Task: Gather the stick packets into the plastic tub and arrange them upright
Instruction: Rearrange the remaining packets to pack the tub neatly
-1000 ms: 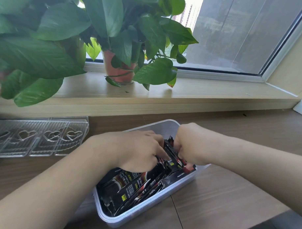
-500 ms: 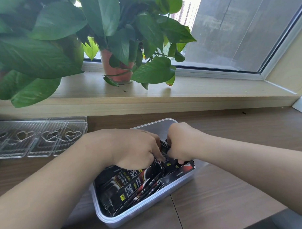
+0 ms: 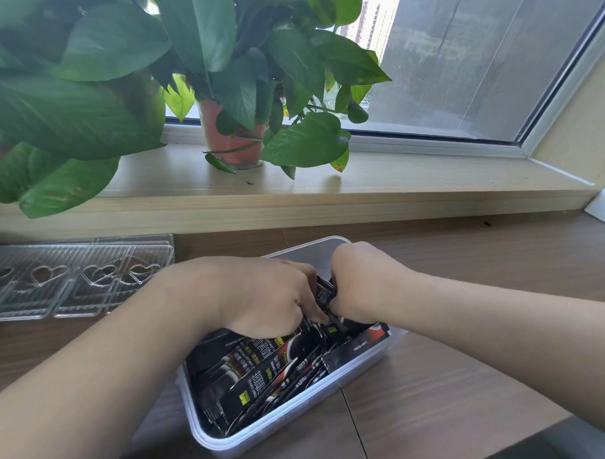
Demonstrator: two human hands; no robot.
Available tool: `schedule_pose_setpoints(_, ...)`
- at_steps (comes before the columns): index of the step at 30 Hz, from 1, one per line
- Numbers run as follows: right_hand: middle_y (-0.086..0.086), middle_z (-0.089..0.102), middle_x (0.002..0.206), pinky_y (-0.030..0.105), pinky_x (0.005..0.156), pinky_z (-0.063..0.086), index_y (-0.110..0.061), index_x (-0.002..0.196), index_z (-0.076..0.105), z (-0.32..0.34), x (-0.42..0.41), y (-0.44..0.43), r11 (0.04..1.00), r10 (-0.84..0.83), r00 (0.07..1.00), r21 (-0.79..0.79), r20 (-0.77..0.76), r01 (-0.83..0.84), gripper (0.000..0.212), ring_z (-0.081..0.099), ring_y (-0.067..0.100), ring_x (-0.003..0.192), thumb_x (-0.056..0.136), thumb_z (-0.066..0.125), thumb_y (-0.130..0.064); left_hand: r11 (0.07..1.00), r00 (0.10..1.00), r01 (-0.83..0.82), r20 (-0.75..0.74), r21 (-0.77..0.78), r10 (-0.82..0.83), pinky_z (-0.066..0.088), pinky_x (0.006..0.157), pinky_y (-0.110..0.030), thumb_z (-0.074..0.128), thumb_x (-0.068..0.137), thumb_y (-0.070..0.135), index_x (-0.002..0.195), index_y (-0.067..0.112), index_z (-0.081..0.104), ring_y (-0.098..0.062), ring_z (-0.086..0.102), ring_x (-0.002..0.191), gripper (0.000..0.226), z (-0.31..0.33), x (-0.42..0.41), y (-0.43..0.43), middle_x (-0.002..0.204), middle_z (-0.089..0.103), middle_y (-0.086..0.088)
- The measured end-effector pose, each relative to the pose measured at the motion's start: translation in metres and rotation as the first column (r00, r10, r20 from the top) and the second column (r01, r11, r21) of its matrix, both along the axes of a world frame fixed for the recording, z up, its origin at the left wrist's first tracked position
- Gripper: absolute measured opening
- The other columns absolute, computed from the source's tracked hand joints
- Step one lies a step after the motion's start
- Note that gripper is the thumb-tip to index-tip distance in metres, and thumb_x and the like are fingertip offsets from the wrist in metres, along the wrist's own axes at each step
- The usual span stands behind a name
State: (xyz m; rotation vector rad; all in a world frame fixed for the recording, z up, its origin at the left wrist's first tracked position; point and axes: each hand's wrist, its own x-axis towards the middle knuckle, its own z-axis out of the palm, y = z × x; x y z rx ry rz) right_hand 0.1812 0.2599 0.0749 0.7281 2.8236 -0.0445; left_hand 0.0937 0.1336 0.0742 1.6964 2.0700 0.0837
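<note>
Location: an indoor room of the home or small-office type; which of the two cannot be determined. Indicators: a wood-grain table (image 3: 471, 378) set against a pale wooden windowsill (image 3: 412, 177), a window (image 3: 477, 68) with tall buildings (image 3: 369, 21) outside, and a leafy plant in a terracotta pot (image 3: 222, 143) on the sill. Small consumer items on the table, a plastic tub (image 3: 267, 433) of stick packets (image 3: 264, 368) and clear heart-moulded trays (image 3: 73, 285), fit that setting.

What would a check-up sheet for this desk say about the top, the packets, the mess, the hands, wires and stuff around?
Surface: brown wooden table.
Job's things: plastic tub holds dark stick packets, most lying slanted, not upright.
Clutter: clear tray with heart shapes, far left.
Grippers: left hand and right hand both grip a bunch of packets at the tub's far end.
Cables: nothing seen.
Surroundings: potted plant on windowsill; window behind.
</note>
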Motion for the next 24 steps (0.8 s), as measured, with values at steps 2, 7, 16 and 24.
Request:
schedule_pose_setpoints(2, 0.001, 0.046, 0.057, 0.021, 0.039, 0.032, -0.013, 0.057, 0.046, 0.000, 0.003, -0.001, 1.000, -0.009, 1.000, 0.013, -0.007, 0.009, 0.032, 0.043, 0.014, 0.048, 0.082, 0.065, -0.007, 1.000, 1.000, 0.000, 0.000, -0.002, 0.000, 0.031, 0.108, -0.023, 0.037, 0.095, 0.008, 0.131, 0.045, 0.061, -0.006, 0.037, 0.131, 0.056, 0.000, 0.000, 0.000, 0.134, 0.044, 0.015)
schedule_pose_setpoints(7, 0.002, 0.043, 0.061, 0.022, 0.040, 0.029, -0.014, 0.059, 0.040, -0.003, 0.006, -0.002, 0.996, 0.043, 0.999, 0.076, 0.000, -0.042, 0.035, 0.039, 0.013, 0.050, 0.083, 0.064, -0.005, 1.000, 1.000, -0.008, 0.001, -0.022, 0.008, 0.031, 0.112, -0.029, 0.038, 0.096, 0.008, 0.131, 0.044, 0.061, -0.008, 0.037, 0.134, 0.056, 0.001, 0.000, 0.000, 0.137, 0.044, 0.015)
schedule_pose_setpoints(16, 0.005, 0.069, 0.067, 0.024, 0.060, 0.050, -0.004, 0.086, 0.072, -0.008, -0.007, 0.003, 0.942, -0.121, 0.983, -0.296, 0.142, 0.159, 0.013, 0.058, 0.022, 0.054, 0.088, 0.063, -0.013, 1.000, 1.000, -0.013, 0.024, -0.002, 0.013, 0.036, 0.105, -0.025, 0.042, 0.097, 0.007, 0.126, 0.041, 0.066, -0.006, 0.044, 0.125, 0.051, 0.000, 0.001, -0.001, 0.133, 0.046, 0.015)
schedule_pose_setpoints(24, 0.007, 0.048, 0.051, 0.012, 0.032, 0.031, -0.004, 0.083, 0.056, -0.006, 0.005, 0.000, 0.666, -0.405, 0.909, -0.652, 0.092, 0.363, 0.014, 0.036, 0.007, 0.023, 0.095, 0.051, 0.000, 0.997, 0.999, -0.045, -0.009, -0.059, 0.044, 0.040, 0.103, -0.036, 0.039, 0.095, 0.005, 0.125, 0.048, 0.063, -0.014, 0.046, 0.119, 0.058, 0.002, 0.000, -0.004, 0.135, 0.037, 0.014)
